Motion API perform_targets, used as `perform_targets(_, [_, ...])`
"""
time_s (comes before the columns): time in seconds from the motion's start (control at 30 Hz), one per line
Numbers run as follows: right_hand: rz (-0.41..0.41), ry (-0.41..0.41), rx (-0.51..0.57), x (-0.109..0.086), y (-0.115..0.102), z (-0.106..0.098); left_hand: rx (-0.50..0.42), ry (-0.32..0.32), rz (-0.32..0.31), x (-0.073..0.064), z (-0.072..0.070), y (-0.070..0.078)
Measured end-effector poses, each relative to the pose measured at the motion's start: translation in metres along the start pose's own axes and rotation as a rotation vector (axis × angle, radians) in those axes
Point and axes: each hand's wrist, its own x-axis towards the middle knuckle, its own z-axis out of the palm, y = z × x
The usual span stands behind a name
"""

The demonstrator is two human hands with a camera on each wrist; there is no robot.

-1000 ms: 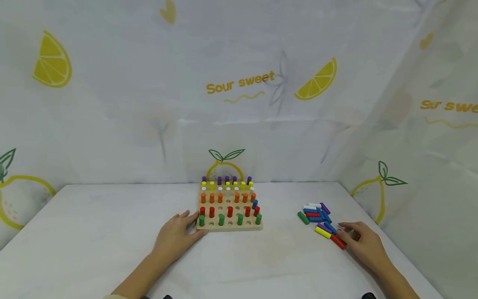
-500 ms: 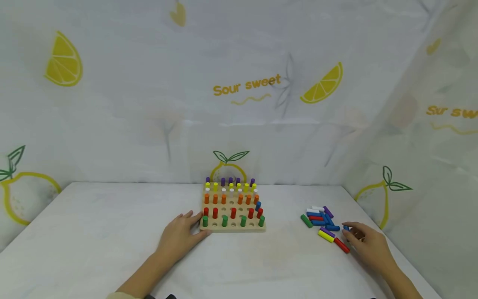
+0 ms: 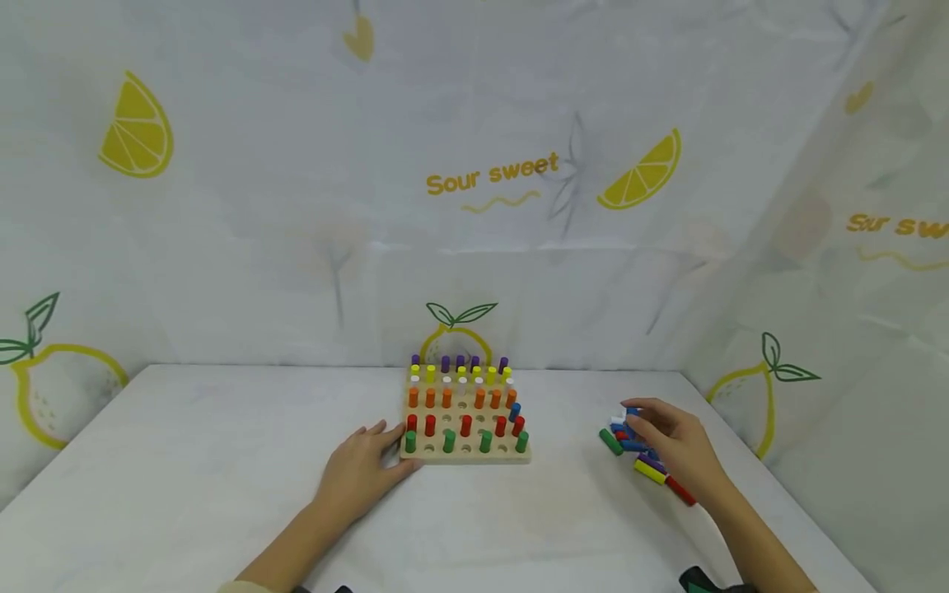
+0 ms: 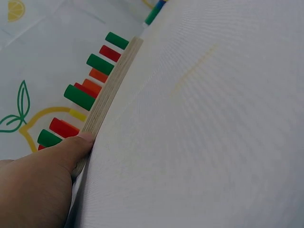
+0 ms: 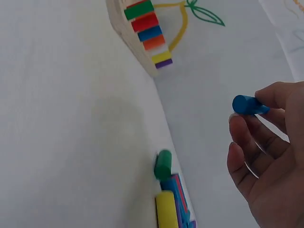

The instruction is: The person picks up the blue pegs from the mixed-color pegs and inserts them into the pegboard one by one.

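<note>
A wooden pegboard (image 3: 474, 459) stands on the table with rows of green, red, orange, white, yellow and purple pegs. One blue peg (image 3: 515, 412) stands at its right side. My left hand (image 3: 359, 473) holds the board's near left corner, the thumb (image 4: 78, 148) against the front edge and the fingers along the left side. To the right, my right hand (image 3: 682, 449) pinches another blue peg (image 5: 245, 105) between thumb and fingertips, raised over the loose pegs. From the head, this hand covers part of that pile.
Below the right hand lie a green peg (image 3: 611, 442), a yellow peg (image 3: 649, 471), a red peg (image 3: 680, 491) and several others. The white table (image 3: 519, 527) meets a printed cloth backdrop (image 3: 282, 272) behind the board and another at the right.
My right hand has picked up a blue peg from the right of the pile and moved left and away from me over the pile. The left hand stays at the board; the head view shifts slightly.
</note>
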Motion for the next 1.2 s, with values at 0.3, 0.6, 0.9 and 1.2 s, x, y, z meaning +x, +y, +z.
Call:
perform_targets(0.3, [-0.089, -0.029, 0.238, 0.026, -0.037, 0.047, 0.0, 0.008, 0.004, 0.001, 0.003, -0.002])
perform_targets(0.6, [0.046, -0.014, 0.357, 0.048, -0.049, 0.103, 0.006, 0.021, 0.009, 0.001, 0.002, -0.003])
perform_targets(0.9, [0.096, 0.115, 0.402, 0.058, -0.053, 0.136, -0.003, 0.024, 0.007, 0.001, 0.002, -0.001])
perform_targets(1.2, [0.115, 0.113, 0.417, 0.059, -0.056, 0.149, 0.005, 0.023, 0.004, 0.001, -0.001, 0.0])
